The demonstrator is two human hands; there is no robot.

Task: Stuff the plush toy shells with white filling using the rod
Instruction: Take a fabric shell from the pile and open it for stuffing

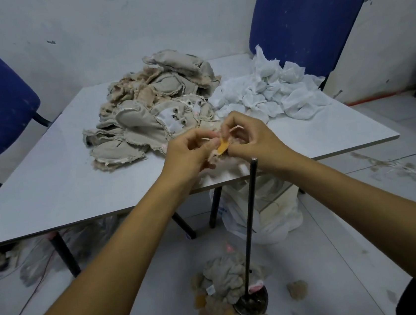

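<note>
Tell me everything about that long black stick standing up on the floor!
The rod is thin, dark and looks like metal. It stands almost upright, leaning slightly, on a round dark base on the floor. Its blunt top end reaches up to the near edge of the table, just below the right hand. Neither hand holds it. Stuffed plush toys lie around its base, and a white bag sits behind it.

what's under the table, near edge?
Under the table: dark legs, a white plastic bag and clear bags on the floor. The bags' contents are hidden.
</note>
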